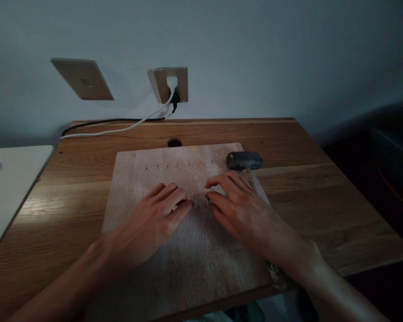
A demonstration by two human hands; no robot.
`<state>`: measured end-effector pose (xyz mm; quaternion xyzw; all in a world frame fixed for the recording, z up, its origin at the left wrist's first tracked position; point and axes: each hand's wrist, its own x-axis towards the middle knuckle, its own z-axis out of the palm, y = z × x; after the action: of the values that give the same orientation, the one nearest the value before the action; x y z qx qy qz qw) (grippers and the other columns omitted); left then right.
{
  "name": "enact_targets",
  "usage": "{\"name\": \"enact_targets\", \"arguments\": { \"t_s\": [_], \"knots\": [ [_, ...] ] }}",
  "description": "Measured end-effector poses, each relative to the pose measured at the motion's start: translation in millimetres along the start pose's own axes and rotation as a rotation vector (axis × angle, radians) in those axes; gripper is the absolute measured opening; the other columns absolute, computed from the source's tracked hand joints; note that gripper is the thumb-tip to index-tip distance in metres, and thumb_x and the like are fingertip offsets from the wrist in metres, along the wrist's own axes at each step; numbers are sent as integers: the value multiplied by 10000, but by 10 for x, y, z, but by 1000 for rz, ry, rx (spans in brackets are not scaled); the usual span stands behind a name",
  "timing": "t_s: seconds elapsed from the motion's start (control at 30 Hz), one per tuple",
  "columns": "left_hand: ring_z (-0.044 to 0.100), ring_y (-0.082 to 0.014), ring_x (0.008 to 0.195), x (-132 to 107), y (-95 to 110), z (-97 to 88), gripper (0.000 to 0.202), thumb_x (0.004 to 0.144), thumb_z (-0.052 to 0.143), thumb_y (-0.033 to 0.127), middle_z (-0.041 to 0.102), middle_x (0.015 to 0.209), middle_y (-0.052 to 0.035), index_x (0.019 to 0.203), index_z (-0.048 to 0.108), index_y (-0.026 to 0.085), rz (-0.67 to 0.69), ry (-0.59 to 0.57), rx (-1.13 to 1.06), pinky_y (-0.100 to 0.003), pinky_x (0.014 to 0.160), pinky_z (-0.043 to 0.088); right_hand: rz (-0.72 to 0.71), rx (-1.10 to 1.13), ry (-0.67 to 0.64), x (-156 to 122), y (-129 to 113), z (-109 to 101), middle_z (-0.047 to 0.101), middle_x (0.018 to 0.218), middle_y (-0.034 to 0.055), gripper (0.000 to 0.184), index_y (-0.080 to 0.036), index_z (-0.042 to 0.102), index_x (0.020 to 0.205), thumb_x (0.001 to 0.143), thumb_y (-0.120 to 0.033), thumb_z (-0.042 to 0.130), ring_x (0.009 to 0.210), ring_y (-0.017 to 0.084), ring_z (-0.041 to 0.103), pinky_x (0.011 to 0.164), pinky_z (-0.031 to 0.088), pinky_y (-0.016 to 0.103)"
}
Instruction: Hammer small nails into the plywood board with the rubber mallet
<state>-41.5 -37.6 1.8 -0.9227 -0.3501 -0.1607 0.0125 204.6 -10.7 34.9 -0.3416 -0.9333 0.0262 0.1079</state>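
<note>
A pale, worn wooden board (184, 250) lies flat in front of me, with a row of small dark holes or nail heads across its upper part. My left hand (163, 212) rests over the board's middle, its thumb and index finger closed together at the tips. What they pinch, if anything, is hidden. My right hand (233, 199) is curled just to the right, fingertips low over the board. A tiny dark thing shows at those fingertips, too small to name. Beyond the right hand is a mallet with a black head (244, 161); its handle runs partly hidden beneath my right hand and forearm.
The wooden table (309, 197) reaches back to the wall. A white and a black cable (121, 129) run from a wall socket (171, 85) along its back edge, near a round cable hole (174, 142). At left stands a white surface (16, 179).
</note>
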Motion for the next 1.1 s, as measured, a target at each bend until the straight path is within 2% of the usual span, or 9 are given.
{"name": "enact_targets", "arguments": {
  "t_s": [0.13,0.23,0.37,0.5,0.67,0.87,1.1],
  "knots": [
    [597,-245,916,75,-28,-11,202,1045,532,131,637,935,-58,947,701,182,-22,28,1,-414,848,515,8,37,-3,42,-59,11,715,1254,145,109,-136,766,981,957,-52,701,1139,319,666,1025,570,519],
    [588,-232,869,87,-54,-21,204,1051,546,169,627,913,-52,918,701,179,-58,43,-28,-404,817,515,-8,43,-19,67,-98,49,710,1257,141,99,-140,761,955,971,-65,700,1140,305,658,1017,570,504],
    [604,-238,885,37,-109,-33,183,1054,567,222,644,957,-63,966,720,175,-127,30,-47,-414,820,532,-37,30,15,83,-107,117,711,1237,123,154,-157,760,973,993,-49,652,1126,282,633,1005,562,482],
    [631,-254,936,-52,-196,-52,204,1069,563,288,669,1004,-75,1068,730,171,-168,29,-45,-433,852,544,-81,-15,-19,98,-96,123,714,1198,126,151,-151,756,932,983,-51,654,1124,296,618,981,564,490],
    [652,-262,982,-209,-234,-89,207,1068,562,318,695,1033,-64,1122,719,195,-248,34,-31,-447,897,537,-138,-51,-20,122,-91,120,706,1243,122,115,-130,764,963,962,-48,684,1167,309,601,995,555,491],
    [665,-256,968,-488,-156,-120,187,1068,542,281,716,1046,-59,1150,700,223,-311,48,-2,-436,889,541,-102,-85,-40,151,-120,98,727,1225,138,112,-135,772,924,993,-102,690,1149,310,625,955,572,478],
    [699,-263,996,-832,-180,-76,185,1072,552,289,729,1078,-68,1219,661,262,-374,108,23,-441,886,556,-129,-60,-23,172,-138,-14,731,1236,137,126,-132,767,937,981,-46,686,1162,303,644,978,568,480]
  ]
}}
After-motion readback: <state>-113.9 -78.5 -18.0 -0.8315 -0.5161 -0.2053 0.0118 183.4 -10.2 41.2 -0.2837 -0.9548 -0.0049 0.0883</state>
